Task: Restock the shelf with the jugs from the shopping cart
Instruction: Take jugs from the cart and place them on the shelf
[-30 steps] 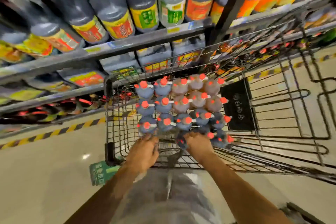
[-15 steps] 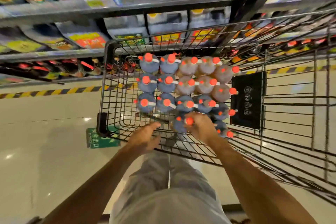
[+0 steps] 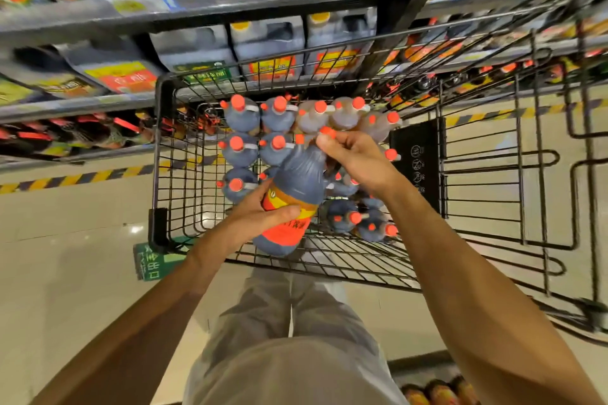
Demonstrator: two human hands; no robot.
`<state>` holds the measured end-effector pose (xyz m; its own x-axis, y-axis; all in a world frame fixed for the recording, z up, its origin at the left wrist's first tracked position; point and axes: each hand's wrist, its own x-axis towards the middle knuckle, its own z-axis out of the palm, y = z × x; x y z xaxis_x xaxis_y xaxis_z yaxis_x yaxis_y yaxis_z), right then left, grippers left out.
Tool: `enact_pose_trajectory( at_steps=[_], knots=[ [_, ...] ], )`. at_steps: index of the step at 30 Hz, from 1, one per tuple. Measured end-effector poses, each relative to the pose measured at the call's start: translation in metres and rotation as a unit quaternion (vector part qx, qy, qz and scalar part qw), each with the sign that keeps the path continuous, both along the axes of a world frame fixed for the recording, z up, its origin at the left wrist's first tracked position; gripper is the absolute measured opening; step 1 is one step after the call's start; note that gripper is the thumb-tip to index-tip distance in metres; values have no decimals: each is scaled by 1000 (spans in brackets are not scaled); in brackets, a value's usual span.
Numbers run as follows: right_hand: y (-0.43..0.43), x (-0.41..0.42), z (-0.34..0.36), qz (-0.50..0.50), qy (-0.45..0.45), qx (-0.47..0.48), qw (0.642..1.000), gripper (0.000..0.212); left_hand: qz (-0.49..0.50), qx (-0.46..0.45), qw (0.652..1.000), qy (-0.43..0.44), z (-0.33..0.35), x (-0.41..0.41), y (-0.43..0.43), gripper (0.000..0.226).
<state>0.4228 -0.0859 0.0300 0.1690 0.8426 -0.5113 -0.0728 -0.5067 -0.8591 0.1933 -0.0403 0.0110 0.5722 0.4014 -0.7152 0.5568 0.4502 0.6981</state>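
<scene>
A dark jug (image 3: 297, 186) with an orange-red label and red cap hangs tilted above the black wire shopping cart (image 3: 161, 154). My right hand (image 3: 357, 159) grips its neck and handle near the cap. My left hand (image 3: 263, 215) wraps around its labelled body from below. Several more red-capped jugs (image 3: 241, 117) stand packed upright in the cart's basket, dark ones at the left and paler brown ones (image 3: 345, 115) at the back right.
Store shelves (image 3: 204, 6) run along the top, stocked with large bottles and rectangular dark jugs (image 3: 268, 46) just beyond the cart's far end. A yellow-black floor stripe (image 3: 82, 177) runs under them. A green sign (image 3: 153, 260) hangs at the cart's near left corner.
My right hand has pulled one jug up out of the cart's near row and tilted it. My left hand has moved from the basket's edge onto the jug's body.
</scene>
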Motion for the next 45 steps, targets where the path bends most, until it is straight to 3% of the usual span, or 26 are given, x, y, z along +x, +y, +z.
enact_pose_trajectory(
  at_steps=[2,6,8,10,12,13,16,19,29,33,37,41,45],
  knots=[
    [-1,-3,-4,-12,-13,-5,1000,34,19,-18,1000,-7,-3,1,-6,101],
    [-21,-7,-20,-4,16,-36,999,34,44,-33,998,-15,-9,3,-21,69],
    [-45,2,-42,2,4,-79,997,30,74,-41,996,-14,-16,-3,-27,64],
    [-73,14,-63,68,-58,-118,989,48,116,-47,992,-6,-22,-10,-31,69],
    [-95,21,-81,189,-159,-153,957,68,154,-58,986,-2,-29,-15,-31,64],
    [-101,22,-88,249,-212,-165,931,68,167,-63,984,1,-32,-17,-31,56],
    [-103,16,-110,351,-344,-174,853,53,183,-69,981,0,-39,-20,-28,40],
    [-96,6,-123,379,-392,-139,827,37,196,-73,978,1,-46,-25,-27,45],
    [-97,-40,-192,360,-295,-3,885,50,221,-72,972,-41,-58,-38,-28,52],
    [-103,-36,-223,426,-339,-5,839,59,246,-79,965,-44,-63,-41,-28,64],
    [-88,-43,-205,465,-348,13,814,76,246,-72,965,-48,-65,-41,-27,40],
    [-87,-44,-206,484,-428,48,762,67,247,-74,965,-51,-66,-40,-28,35],
    [-87,-44,-208,477,-440,45,759,80,249,-75,965,-42,-66,-42,-25,44]
  ],
)
